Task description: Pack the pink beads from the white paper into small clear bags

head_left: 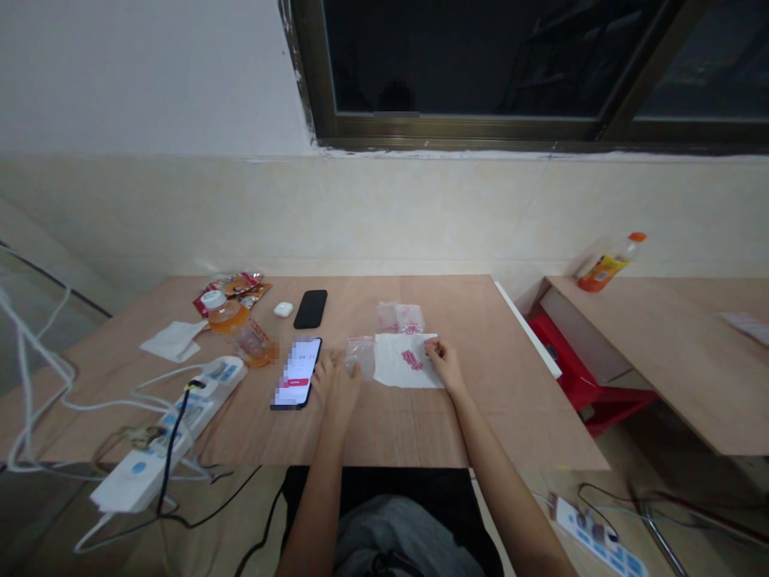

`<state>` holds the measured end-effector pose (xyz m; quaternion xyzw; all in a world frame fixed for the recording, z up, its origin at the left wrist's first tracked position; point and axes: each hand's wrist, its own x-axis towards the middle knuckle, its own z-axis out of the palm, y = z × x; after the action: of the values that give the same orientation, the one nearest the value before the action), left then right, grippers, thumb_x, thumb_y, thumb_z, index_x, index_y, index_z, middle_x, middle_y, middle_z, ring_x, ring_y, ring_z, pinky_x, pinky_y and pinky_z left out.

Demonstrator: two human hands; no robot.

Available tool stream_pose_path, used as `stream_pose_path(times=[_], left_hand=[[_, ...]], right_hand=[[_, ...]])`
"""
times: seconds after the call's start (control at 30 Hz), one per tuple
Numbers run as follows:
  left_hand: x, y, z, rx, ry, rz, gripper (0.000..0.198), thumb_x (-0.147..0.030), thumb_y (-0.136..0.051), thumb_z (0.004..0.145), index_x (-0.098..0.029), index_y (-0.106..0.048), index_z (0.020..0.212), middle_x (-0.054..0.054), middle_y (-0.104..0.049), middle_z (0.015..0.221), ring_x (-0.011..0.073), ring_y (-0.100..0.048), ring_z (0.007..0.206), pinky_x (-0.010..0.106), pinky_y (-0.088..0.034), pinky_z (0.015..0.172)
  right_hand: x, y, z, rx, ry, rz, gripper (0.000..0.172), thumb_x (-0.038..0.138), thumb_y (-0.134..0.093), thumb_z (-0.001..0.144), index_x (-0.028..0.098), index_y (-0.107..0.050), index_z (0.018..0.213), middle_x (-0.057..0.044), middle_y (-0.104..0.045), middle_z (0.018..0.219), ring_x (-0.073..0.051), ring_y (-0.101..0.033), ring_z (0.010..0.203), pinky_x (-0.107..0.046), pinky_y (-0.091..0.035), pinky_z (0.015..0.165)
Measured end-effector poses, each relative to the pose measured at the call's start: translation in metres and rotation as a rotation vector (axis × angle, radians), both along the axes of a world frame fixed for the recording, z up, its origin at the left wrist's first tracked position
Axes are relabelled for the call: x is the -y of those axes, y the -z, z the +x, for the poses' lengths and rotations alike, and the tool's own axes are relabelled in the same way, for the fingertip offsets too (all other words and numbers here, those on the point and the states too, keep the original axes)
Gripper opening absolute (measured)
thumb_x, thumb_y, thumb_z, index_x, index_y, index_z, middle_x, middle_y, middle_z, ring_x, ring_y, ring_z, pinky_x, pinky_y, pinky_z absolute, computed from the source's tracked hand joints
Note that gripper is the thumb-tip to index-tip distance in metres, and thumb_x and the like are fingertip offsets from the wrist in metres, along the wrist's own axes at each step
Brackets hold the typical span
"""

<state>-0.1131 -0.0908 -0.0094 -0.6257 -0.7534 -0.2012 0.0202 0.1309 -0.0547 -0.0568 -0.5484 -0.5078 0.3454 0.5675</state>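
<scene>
our right hand sits half closed, wrist raised, its curled fingertips on a flat white paper sheet marked with a pink speckled patch; we cannot tell if they pinch it. our left hand, fingers loosely spread and pointing forward, lies open over the edge of a small clear plastic bag just beside the sheet. a second clear bag with pink marks lies just behind, on a pale plywood desk, and a lit smartphone lies just left of our left hand.
</scene>
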Motion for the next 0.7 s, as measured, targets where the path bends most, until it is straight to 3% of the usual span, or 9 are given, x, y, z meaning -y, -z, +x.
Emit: stream_pose_path(times=[0.2, 0.33, 0.57, 0.63, 0.7], left_hand=[[-0.003, 0.0, -0.014, -0.068, 0.041, -0.019, 0.031, -0.022, -0.044, 0.085, -0.017, -0.064, 0.108, 0.016, -0.053, 0.128, 0.0345, -0.045, 0.114, 0.05, -0.039, 0.09], [-0.004, -0.01, -0.018, -0.069, 0.116, -0.038, 0.027, -0.015, -0.043, 0.085, -0.02, -0.066, 0.099, 0.013, -0.056, 0.122, 0.0314, -0.046, 0.111, 0.046, -0.039, 0.089], [-0.024, -0.04, 0.015, -0.055, 0.519, 0.02, 0.03, -0.006, -0.043, 0.081, -0.021, -0.065, 0.091, 0.011, -0.053, 0.128, 0.0293, -0.042, 0.119, 0.044, -0.035, 0.097], [-0.031, -0.042, 0.028, -0.032, 0.61, 0.046, 0.035, -0.003, -0.043, 0.08, -0.023, -0.066, 0.096, 0.01, -0.052, 0.13, 0.029, -0.041, 0.121, 0.045, -0.032, 0.1], [-0.034, -0.039, 0.035, 0.006, 0.623, 0.059, 0.039, -0.007, -0.044, 0.082, -0.026, -0.063, 0.11, 0.009, -0.051, 0.133, 0.0292, -0.041, 0.122, 0.047, -0.03, 0.102]], right_hand=[[-0.002, 0.0, -0.001, 0.021, 0.012, -0.002, 0.034, 0.052, -0.06, 0.073, 0.018, -0.063, 0.076, 0.0, -0.056, 0.061, -0.014, -0.047, 0.053, -0.025, -0.036, 0.052], [-0.002, -0.001, -0.003, 0.003, 0.017, 0.003, 0.035, 0.052, -0.06, 0.073, 0.017, -0.063, 0.078, 0.0, -0.057, 0.061, -0.014, -0.048, 0.053, -0.026, -0.037, 0.052], [0.001, -0.006, -0.005, 0.008, 0.001, 0.016, 0.03, 0.048, -0.057, 0.074, 0.018, -0.062, 0.076, 0.0, -0.054, 0.06, -0.014, -0.045, 0.054, -0.025, -0.037, 0.053], [0.002, -0.006, -0.005, 0.011, -0.003, 0.014, 0.029, 0.047, -0.057, 0.075, 0.018, -0.062, 0.076, 0.0, -0.055, 0.061, -0.014, -0.045, 0.054, -0.025, -0.037, 0.052], [0.002, -0.006, -0.005, 0.02, -0.006, 0.016, 0.028, 0.046, -0.057, 0.075, 0.018, -0.062, 0.075, 0.0, -0.055, 0.062, -0.014, -0.046, 0.055, -0.025, -0.037, 0.052]])
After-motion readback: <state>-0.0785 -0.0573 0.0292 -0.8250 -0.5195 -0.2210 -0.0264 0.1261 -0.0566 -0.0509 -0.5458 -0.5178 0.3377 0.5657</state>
